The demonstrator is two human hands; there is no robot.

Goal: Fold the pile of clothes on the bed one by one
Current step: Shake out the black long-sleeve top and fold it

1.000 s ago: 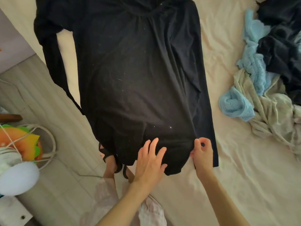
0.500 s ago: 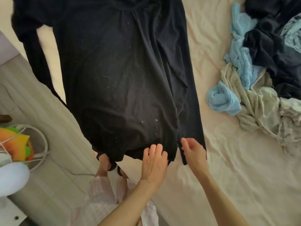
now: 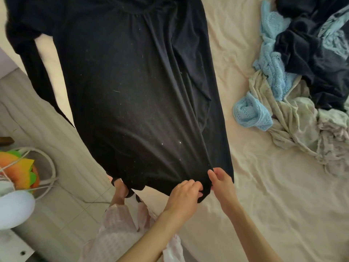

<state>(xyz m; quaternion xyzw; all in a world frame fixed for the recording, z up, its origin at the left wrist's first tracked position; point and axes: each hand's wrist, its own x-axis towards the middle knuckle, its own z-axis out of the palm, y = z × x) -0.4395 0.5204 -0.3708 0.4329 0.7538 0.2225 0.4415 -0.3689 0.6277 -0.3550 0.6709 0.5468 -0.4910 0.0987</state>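
The bed (image 3: 264,195) fills the right of the view, its cream sheet soft and rumpled, a good broad surface for laying garments out. Spread across the bed's left edge is the black long-sleeved top (image 3: 136,95), thin, matte jersey flecked with lint, gathered at the neckline at the far end, hem nearest the person and partly hanging off the bed's side; one sleeve trails over that edge too. It looks laid flat like this so the hem can be squared up before a fold. Further right on the bed waits the unfolded pile (image 3: 302,76): pale blue openwork knit, a dark navy piece, a crumpled grey-green one, all tangled.

Down at the near hem, both hands are at work. The left hand (image 3: 184,195) has its fingers curled over the hem, grip closed on the cloth. The right hand (image 3: 221,180), just beside it, pinches the hem's corner between thumb and fingers, likely to tug it straight.
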